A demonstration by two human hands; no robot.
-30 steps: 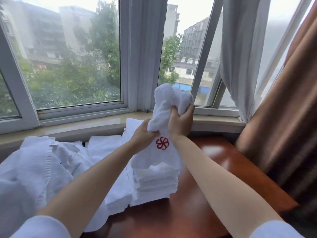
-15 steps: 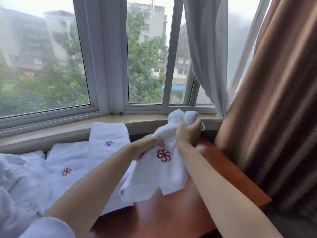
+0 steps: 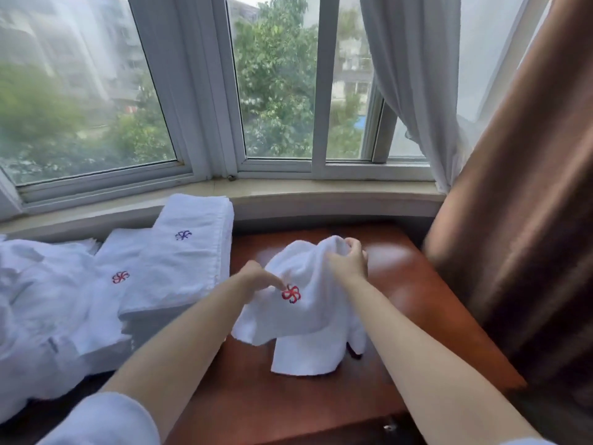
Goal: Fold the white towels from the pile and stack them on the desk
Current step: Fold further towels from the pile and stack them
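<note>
White towel (image 3: pixel 308 303) with a red flower mark lies crumpled on the reddish wooden surface (image 3: pixel 417 293), pinched by the left hand (image 3: pixel 260 279) beside the mark and gripped at its far edge by the right hand (image 3: pixel 348 261), right of 2 folded stacks (image 3: pixel 179 268).

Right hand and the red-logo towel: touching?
Touching. Head view shows the right hand with fingers curled into the bunched top edge of the red-logo towel.

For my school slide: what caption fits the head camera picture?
Both hands hold a white towel over the desk.
</note>
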